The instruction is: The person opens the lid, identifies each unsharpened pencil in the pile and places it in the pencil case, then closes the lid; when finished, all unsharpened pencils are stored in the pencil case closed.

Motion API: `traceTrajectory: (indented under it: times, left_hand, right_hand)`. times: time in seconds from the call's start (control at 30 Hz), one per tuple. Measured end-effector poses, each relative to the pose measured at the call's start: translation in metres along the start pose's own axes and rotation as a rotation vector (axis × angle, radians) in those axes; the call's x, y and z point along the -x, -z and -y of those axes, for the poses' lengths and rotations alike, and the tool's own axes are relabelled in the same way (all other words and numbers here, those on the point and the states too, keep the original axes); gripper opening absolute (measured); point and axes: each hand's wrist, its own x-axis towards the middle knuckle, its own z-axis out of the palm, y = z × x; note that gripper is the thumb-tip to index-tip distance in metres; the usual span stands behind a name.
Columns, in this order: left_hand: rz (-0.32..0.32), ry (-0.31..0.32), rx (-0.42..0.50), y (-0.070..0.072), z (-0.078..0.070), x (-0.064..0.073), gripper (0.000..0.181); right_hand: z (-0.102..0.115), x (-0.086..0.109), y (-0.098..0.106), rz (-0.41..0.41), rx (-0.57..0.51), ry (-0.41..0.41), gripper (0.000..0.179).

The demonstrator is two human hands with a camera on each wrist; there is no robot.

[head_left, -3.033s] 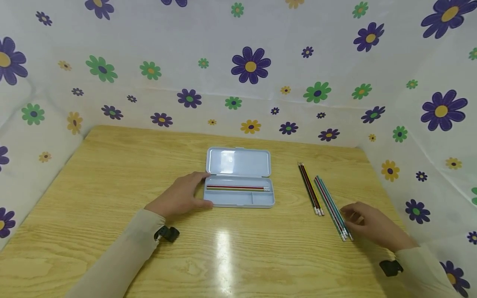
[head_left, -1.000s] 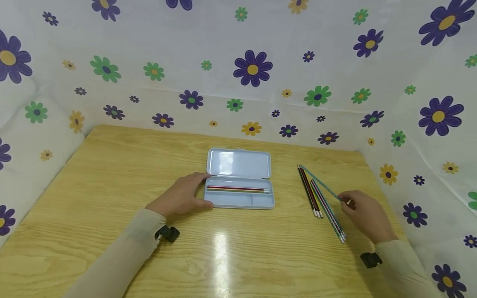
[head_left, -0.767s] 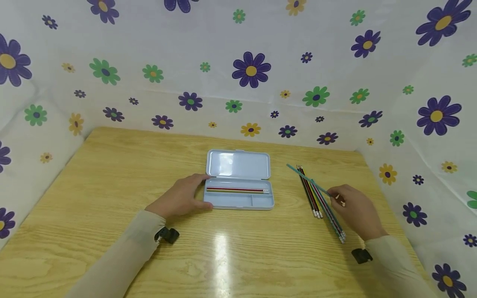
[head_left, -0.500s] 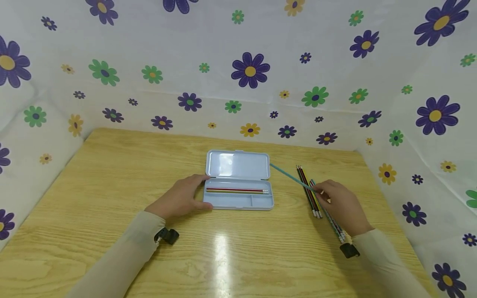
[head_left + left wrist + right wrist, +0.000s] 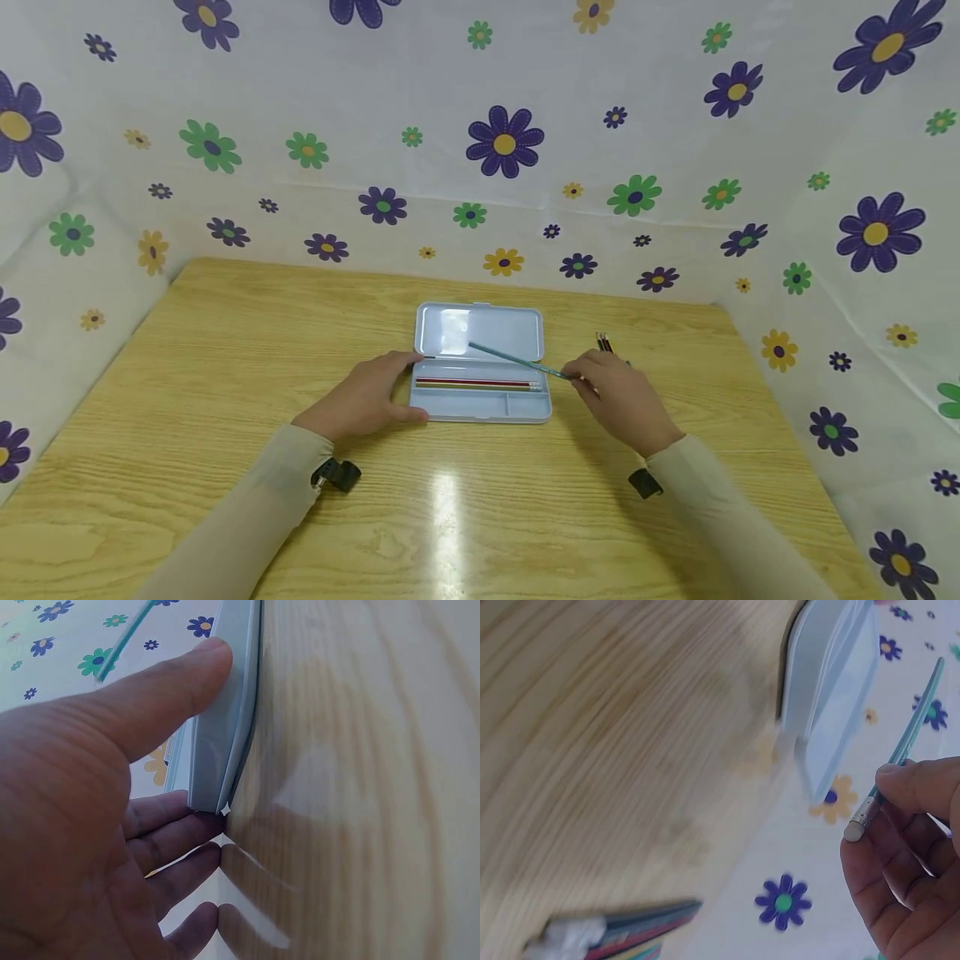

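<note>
An open light blue pencil case (image 5: 461, 406) lies on the table, its lid (image 5: 502, 327) folded back. Red and gold pencils (image 5: 472, 383) lie side by side in its long rear compartment. My left hand (image 5: 356, 398) holds the left end of the case, thumb along the front side and fingers round the back corner. Between thumb and fingertips, my right hand (image 5: 622, 402) pinches a teal pencil (image 5: 513, 358) close to its eraser end (image 5: 862, 821). The pencil's other end points left, over the hinge side and lid in the head view.
Beyond my right hand, several dark and coloured pencils (image 5: 603, 341) lie on the wooden table (image 5: 360, 533), mostly hidden by that hand. Their blurred ends (image 5: 577, 937) show in the right wrist view. A flowered white cloth (image 5: 420, 83) borders the table's back and sides.
The right hand has picked up a teal pencil from the loose pencils at the right and carried it left to the case. My left hand has stayed on the case.
</note>
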Motion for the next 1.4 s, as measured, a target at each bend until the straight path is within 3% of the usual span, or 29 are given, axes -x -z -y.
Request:
traceTrajectory:
  times: [0.13,0.5,0.83,1.4]
  left_hand:
    - [-0.001,-0.005,0.006,0.0,0.001,0.0,0.096]
    - [0.004,-0.001,0.005,-0.002,0.003,-0.001,0.099]
    - [0.011,-0.002,0.007,-0.001,0.003,-0.001,0.098]
    - [0.007,-0.005,-0.006,0.002,-0.001,0.001,0.096]
  right_hand:
    - [0.012,-0.012,-0.009,0.013,-0.015,0.037,0.015]
    - [0.035,-0.036,-0.03,0.104,0.002,0.045,0.015]
    - [0.038,-0.053,-0.039,0.149,0.05,0.044,0.015]
    - [0.034,-0.059,-0.047,0.197,0.063,0.018,0.016]
